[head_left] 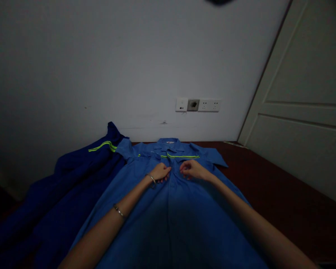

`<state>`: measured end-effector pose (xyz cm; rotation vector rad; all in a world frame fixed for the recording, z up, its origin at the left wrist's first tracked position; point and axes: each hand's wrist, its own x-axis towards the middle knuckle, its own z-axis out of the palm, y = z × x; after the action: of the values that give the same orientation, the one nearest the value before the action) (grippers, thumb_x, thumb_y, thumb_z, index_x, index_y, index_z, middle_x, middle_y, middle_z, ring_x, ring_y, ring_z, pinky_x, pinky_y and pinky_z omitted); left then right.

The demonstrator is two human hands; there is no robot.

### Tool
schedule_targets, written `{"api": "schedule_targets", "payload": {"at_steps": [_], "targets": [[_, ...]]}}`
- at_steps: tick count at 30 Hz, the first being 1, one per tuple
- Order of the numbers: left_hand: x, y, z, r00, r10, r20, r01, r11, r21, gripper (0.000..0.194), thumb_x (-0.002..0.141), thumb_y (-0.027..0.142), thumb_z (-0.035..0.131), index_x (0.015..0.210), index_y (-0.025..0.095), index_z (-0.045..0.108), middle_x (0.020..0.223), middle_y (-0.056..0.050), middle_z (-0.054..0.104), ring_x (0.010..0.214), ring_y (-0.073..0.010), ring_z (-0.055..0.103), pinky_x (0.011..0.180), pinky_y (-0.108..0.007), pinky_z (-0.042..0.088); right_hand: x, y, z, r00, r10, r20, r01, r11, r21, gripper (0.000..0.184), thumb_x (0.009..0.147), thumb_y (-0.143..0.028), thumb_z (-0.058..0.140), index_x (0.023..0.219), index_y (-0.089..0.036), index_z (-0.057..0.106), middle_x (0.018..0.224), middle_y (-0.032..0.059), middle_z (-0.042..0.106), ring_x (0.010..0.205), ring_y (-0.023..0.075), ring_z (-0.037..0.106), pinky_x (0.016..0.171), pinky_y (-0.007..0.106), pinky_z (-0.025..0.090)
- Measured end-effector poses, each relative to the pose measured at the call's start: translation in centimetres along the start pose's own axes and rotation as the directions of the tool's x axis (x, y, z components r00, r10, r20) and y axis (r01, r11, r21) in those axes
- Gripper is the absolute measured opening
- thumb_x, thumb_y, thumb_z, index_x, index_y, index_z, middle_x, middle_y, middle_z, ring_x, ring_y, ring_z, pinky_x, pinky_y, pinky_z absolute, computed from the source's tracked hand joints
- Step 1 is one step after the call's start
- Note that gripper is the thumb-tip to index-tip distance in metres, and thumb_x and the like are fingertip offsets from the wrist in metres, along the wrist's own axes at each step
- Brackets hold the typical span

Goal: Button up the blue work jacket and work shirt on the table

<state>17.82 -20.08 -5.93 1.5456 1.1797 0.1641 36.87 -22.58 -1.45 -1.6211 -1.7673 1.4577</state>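
Note:
A light blue short-sleeved work shirt (168, 209) lies spread out face up, its collar toward the wall and a yellow-green stripe across the chest. My left hand (161, 172) is closed on the shirt's front edge near the button line, just below the stripe. A little to the right, my right hand (192, 170) hovers at or just over the cloth, fingers curled and slightly apart, with nothing visible in them. Whether its fingertips touch the fabric is hard to see. Two bracelets show on my left arm.
To the left lies a dark blue garment (81, 179) with a yellow-green stripe, bunched against the shirt. Both rest on a dark red-brown surface (268, 186). Behind stands a pale wall (114, 67) with sockets (209, 105); a white panelled door (305, 123) is at the right.

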Motion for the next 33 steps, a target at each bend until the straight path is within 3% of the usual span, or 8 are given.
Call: {"api": "schedule_targets", "payload": {"at_steps": [6,12,16,20,27,30,33], "targets": [[-2.0,-0.2,0.8,0.986,-0.069,0.149,0.084,0.992,-0.094,0.06,0.077,0.061,0.036,0.049,0.01,0.053,0.048,-0.005,0.057,0.031,-0.0086,0.046,0.035,-0.02,0.035,-1.2,-0.5,3.0,0.99,-0.087,0.109,0.094,0.994,-0.059,0.014,0.065,-0.014,0.051,0.077,-0.014,0.059,0.063,-0.0006,0.056,0.053,0.0087,0.052,0.042,0.017,0.045],[-4.3,-1.5,0.9,0.963,-0.12,0.242,0.188,0.941,-0.282,0.058,0.081,0.055,0.034,0.056,0.008,0.058,0.054,-0.007,0.062,0.036,-0.0094,0.05,0.038,-0.021,0.038,-0.8,0.4,5.3,0.99,-0.124,0.067,0.127,0.991,-0.047,0.018,0.069,-0.013,0.049,0.083,-0.012,0.06,0.065,-0.0001,0.055,0.054,0.0088,0.05,0.042,0.016,0.043],[-5.2,-1.9,0.3,0.96,-0.121,0.254,0.206,0.917,-0.342,0.046,0.082,0.042,0.037,0.061,0.008,0.06,0.06,-0.009,0.066,0.038,-0.0093,0.052,0.038,-0.02,0.039,-0.8,1.0,5.7,0.988,-0.149,0.048,0.151,0.987,-0.058,0.024,0.071,-0.013,0.05,0.093,-0.012,0.059,0.072,0.0013,0.058,0.055,0.0086,0.05,0.043,0.017,0.041],[-5.3,-2.1,-0.1,0.967,-0.15,0.207,0.214,0.917,-0.335,0.036,0.081,0.035,0.042,0.065,0.008,0.061,0.058,-0.007,0.066,0.037,-0.0095,0.052,0.039,-0.02,0.04,-1.0,1.2,5.7,0.973,-0.207,0.104,0.218,0.97,-0.108,0.025,0.069,-0.009,0.052,0.092,-0.012,0.061,0.07,0.0006,0.059,0.056,0.0076,0.05,0.049,0.016,0.039],[-5.3,-3.3,-1.0,0.98,-0.125,0.157,0.171,0.928,-0.331,0.039,0.071,0.047,0.057,0.067,0.009,0.061,0.061,-0.007,0.067,0.039,-0.0084,0.052,0.039,-0.019,0.04,-0.7,2.1,5.9,0.97,-0.209,0.127,0.206,0.978,0.035,0.03,0.062,-0.015,0.065,0.091,-0.014,0.06,0.066,-0.003,0.056,0.057,0.0086,0.05,0.053,0.019,0.038],[-5.5,-3.4,-1.0,0.988,-0.073,0.135,0.115,0.936,-0.332,0.042,0.066,0.05,0.061,0.066,0.009,0.061,0.062,-0.007,0.066,0.038,-0.0074,0.05,0.038,-0.02,0.04,-0.6,2.4,5.9,0.973,-0.192,0.129,0.179,0.978,0.102,0.029,0.061,-0.013,0.064,0.089,-0.014,0.058,0.062,-0.0043,0.054,0.056,0.008,0.05,0.054,0.019,0.039],[-5.9,-2.8,-0.6,0.983,0.007,0.183,0.056,0.941,-0.335,0.043,0.062,0.052,0.065,0.063,0.009,0.062,0.063,-0.006,0.065,0.041,-0.0072,0.051,0.038,-0.019,0.04,-0.6,2.4,5.8,0.981,-0.164,0.099,0.146,0.975,0.169,0.032,0.06,-0.015,0.065,0.091,-0.014,0.055,0.063,-0.0043,0.055,0.053,0.007,0.049,0.051,0.018,0.038]]}}
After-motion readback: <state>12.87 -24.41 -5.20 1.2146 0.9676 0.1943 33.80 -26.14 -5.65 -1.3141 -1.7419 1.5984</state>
